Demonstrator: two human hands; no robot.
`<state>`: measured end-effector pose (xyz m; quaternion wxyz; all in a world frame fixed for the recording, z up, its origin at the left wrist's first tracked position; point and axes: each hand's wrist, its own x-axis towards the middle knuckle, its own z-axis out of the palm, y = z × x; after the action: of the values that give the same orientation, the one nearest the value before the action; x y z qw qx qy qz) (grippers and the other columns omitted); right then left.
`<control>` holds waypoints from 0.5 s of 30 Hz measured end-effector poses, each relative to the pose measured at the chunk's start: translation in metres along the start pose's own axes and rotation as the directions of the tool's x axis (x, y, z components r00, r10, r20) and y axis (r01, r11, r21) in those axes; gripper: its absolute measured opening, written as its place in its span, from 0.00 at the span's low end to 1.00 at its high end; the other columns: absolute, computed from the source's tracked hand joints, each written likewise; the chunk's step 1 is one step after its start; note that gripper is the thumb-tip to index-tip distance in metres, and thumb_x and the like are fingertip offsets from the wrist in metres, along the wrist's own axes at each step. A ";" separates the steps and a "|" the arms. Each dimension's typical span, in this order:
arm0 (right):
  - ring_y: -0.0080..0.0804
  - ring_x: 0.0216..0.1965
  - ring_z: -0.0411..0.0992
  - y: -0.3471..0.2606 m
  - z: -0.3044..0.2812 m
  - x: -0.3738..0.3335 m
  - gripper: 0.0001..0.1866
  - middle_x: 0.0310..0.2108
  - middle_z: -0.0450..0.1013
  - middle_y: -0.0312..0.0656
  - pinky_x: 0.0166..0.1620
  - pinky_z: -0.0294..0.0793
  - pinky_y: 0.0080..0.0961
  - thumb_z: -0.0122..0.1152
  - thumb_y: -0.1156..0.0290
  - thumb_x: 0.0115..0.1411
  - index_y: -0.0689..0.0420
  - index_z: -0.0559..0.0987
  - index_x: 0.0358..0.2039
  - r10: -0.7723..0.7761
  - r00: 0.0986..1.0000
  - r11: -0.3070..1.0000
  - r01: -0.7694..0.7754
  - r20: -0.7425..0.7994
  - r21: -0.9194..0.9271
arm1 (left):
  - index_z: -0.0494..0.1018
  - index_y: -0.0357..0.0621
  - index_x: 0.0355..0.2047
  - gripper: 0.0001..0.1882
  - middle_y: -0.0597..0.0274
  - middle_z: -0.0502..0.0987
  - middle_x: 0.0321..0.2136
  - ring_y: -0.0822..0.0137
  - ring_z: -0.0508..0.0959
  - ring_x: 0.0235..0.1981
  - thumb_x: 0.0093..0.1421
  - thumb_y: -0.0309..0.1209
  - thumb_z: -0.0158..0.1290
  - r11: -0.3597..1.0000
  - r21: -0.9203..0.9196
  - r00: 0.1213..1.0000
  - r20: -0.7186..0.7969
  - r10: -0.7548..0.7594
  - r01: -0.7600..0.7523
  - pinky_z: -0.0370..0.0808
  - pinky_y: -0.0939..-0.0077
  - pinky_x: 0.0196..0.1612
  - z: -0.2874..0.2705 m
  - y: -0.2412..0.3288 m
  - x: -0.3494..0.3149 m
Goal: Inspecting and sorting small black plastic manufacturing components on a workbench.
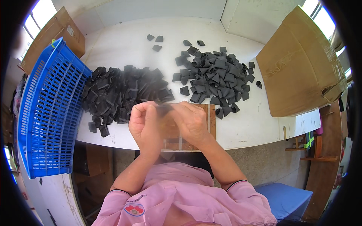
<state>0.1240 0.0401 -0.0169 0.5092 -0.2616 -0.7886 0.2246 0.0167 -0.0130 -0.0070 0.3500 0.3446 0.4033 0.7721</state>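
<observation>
Between my two hands is a small black fabric piece, blurred by motion. My left hand pinches its left end with thumb and fingers, and my right hand grips its right end. Both hands are above a brown wooden board at the table's front edge. A heap of flat black pieces lies beyond my left hand. Beyond my right hand rises a pile of small dark grey pieces, folded into pockets, some with open mouths showing.
A blue plastic basket leans at the left, beside the black heap. Cardboard boxes stand at the back left and on the right. A few stray grey pieces lie toward the back of the white table. A blue stool is at lower right.
</observation>
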 end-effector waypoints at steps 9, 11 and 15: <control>0.30 0.22 0.70 -0.017 -0.015 -0.006 0.13 0.23 0.69 0.42 0.25 0.68 0.22 0.57 0.75 0.51 0.62 0.73 0.38 0.295 0.954 0.914 -0.299 0.056 0.275 | 0.66 0.38 0.30 0.04 0.62 0.70 0.31 0.77 0.67 0.32 0.60 0.26 0.44 0.998 0.032 0.999 0.013 0.048 -0.049 0.63 0.84 0.40 0.001 -0.005 -0.005; 0.32 0.20 0.69 -0.017 -0.017 0.011 0.11 0.21 0.67 0.42 0.23 0.67 0.22 0.57 0.75 0.51 0.61 0.73 0.36 0.099 0.995 0.993 -0.100 0.018 0.062 | 0.66 0.38 0.30 0.04 0.62 0.70 0.31 0.77 0.67 0.32 0.60 0.26 0.44 0.998 0.003 0.998 0.011 0.056 -0.056 0.63 0.84 0.40 0.004 -0.005 -0.003; 0.38 0.21 0.67 0.000 -0.008 0.009 0.06 0.20 0.65 0.42 0.23 0.65 0.29 0.56 0.78 0.50 0.61 0.73 0.31 -0.017 0.998 0.999 0.015 0.067 0.032 | 0.65 0.38 0.30 0.05 0.62 0.70 0.31 0.78 0.67 0.31 0.60 0.27 0.43 0.996 0.062 0.997 0.027 0.067 -0.068 0.63 0.85 0.39 0.000 -0.003 -0.002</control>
<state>0.1285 0.0462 -0.0077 0.4884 -0.2395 -0.8036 0.2415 0.0182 -0.0130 -0.0103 0.3176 0.3787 0.4112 0.7659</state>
